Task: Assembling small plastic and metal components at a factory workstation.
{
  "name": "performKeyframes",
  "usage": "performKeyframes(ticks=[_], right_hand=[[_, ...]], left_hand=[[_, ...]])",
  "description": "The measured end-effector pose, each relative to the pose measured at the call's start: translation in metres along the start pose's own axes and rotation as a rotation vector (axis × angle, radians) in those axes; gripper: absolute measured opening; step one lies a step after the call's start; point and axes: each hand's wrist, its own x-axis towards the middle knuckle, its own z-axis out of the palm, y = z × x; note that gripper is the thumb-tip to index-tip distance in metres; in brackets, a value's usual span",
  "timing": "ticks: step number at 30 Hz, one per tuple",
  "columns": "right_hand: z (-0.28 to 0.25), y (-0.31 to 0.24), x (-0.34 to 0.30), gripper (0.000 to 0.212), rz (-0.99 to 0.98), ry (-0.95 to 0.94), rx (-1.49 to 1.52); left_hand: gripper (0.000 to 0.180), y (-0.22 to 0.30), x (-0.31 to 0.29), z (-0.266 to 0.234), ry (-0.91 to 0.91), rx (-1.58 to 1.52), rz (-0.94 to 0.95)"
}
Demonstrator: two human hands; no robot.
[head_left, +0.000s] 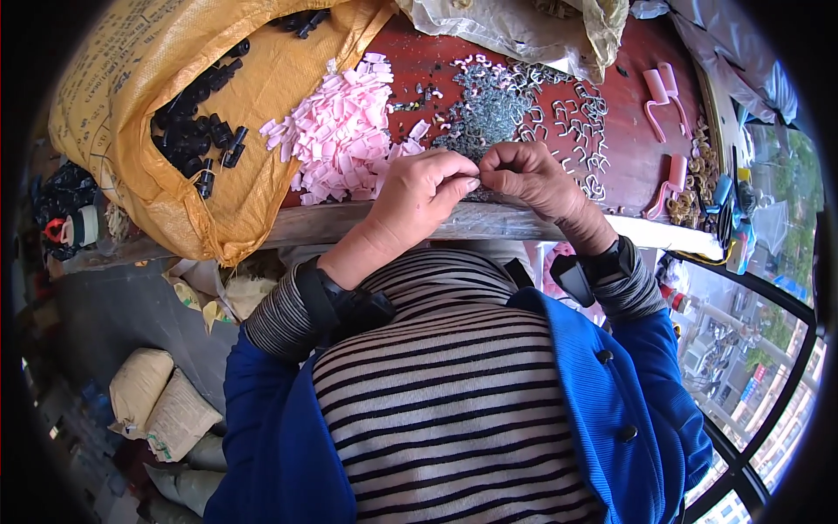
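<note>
My left hand (429,182) and my right hand (534,179) meet over the table's near edge, fingertips pinched together. Whatever sits between the fingertips is too small and covered to name. Just beyond them lies a heap of small grey metal pieces (484,100), with a few tiny pink bits at its far edge. Left of that is a big pile of flat pink plastic pieces (340,131), reaching close to my left hand. Bent metal hooks (572,122) are spread beyond my right hand.
A yellow woven sack (113,96) holding black plastic parts (196,131) covers the table's left. Pink roller-shaped pieces with bent handles (656,96) lie at the right, near brass-coloured rings (698,179). A whitish sack (532,35) rests at the back. Full sacks (166,402) stand lower left; windows line the right.
</note>
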Motion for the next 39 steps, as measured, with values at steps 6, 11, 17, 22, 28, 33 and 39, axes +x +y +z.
performKeyframes(ticks=[6,11,17,22,28,33,39], right_hand=[[0.009,-0.001,-0.001,0.014,0.021,0.058,0.166],[0.026,-0.005,-0.005,0.012,-0.167,0.271,-0.151],[0.027,-0.012,-0.003,0.012,-0.528,0.304,-0.745],[0.029,-0.018,-0.006,0.01,-0.596,0.26,-0.883],[0.027,-0.019,-0.007,0.008,-0.536,0.223,-0.813],[0.017,-0.02,-0.009,0.01,-0.444,0.311,-0.797],[0.005,-0.021,-0.011,0.022,-0.338,0.492,-0.851]], left_hand=[[0.007,-0.004,0.001,-0.003,-0.023,0.005,0.002],[0.005,-0.009,-0.001,-0.001,-0.064,-0.329,-0.294],[0.008,-0.007,-0.001,-0.003,-0.069,-0.697,-0.497],[0.008,-0.007,-0.005,-0.006,-0.112,-0.762,-0.538],[0.008,-0.002,-0.008,-0.016,-0.131,-0.58,-0.521],[0.011,-0.019,-0.009,-0.076,0.366,0.186,-0.035],[0.026,-0.047,-0.036,-0.183,0.381,1.25,-0.231]])
